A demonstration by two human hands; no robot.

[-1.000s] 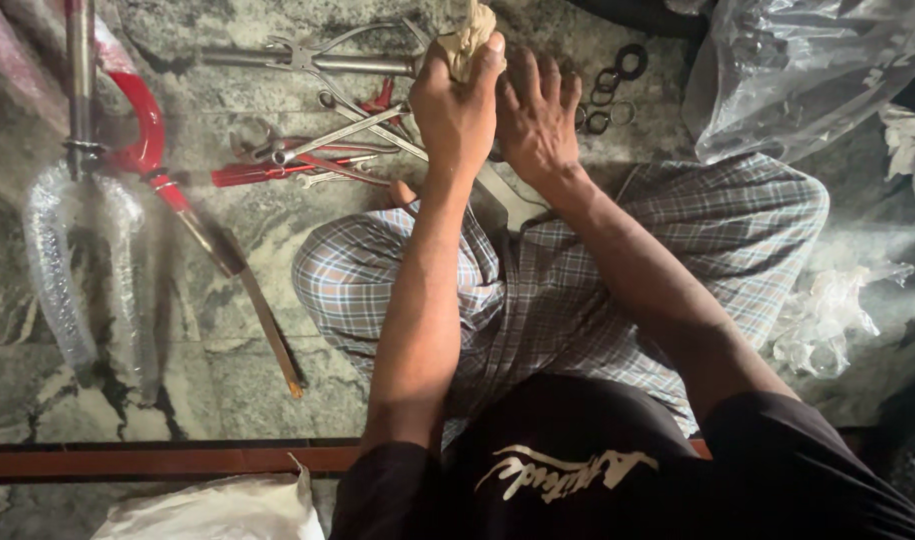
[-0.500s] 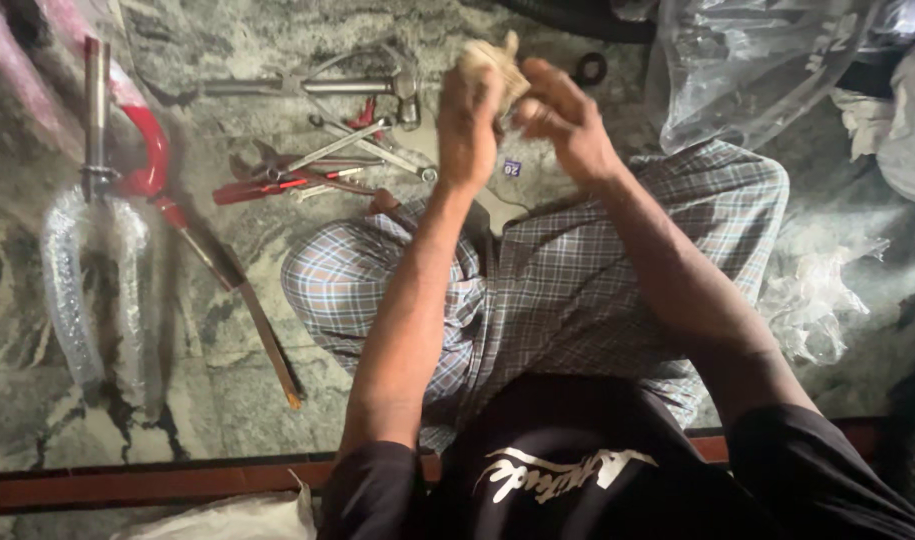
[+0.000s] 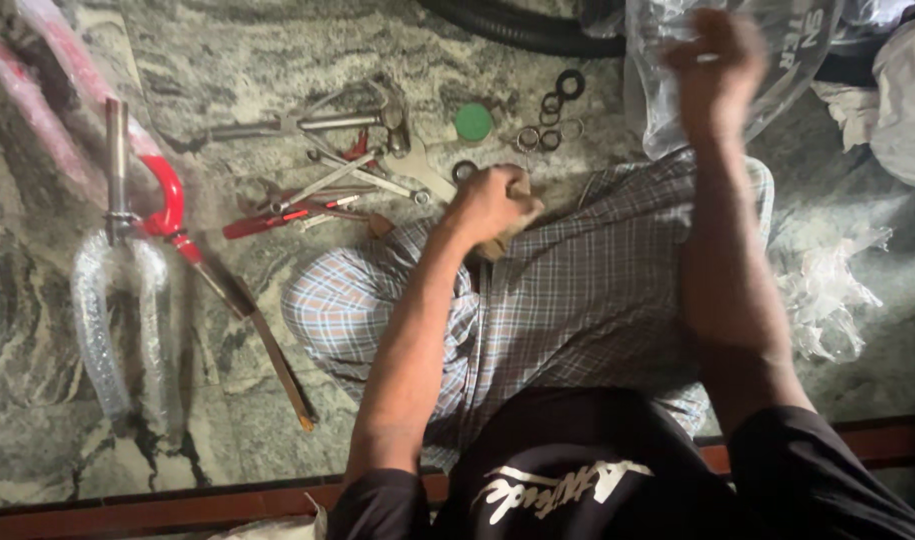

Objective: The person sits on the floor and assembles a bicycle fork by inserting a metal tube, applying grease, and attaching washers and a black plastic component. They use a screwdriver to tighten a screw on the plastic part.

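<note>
My left hand [image 3: 492, 203] makes a fist near the green cap [image 3: 473, 122]. My right hand [image 3: 715, 62] is up, fingers blurry; I cannot tell.

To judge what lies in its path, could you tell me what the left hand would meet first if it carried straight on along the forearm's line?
Probably the black ring just beyond the left hand, then the wrench; depth is unclear.
</note>
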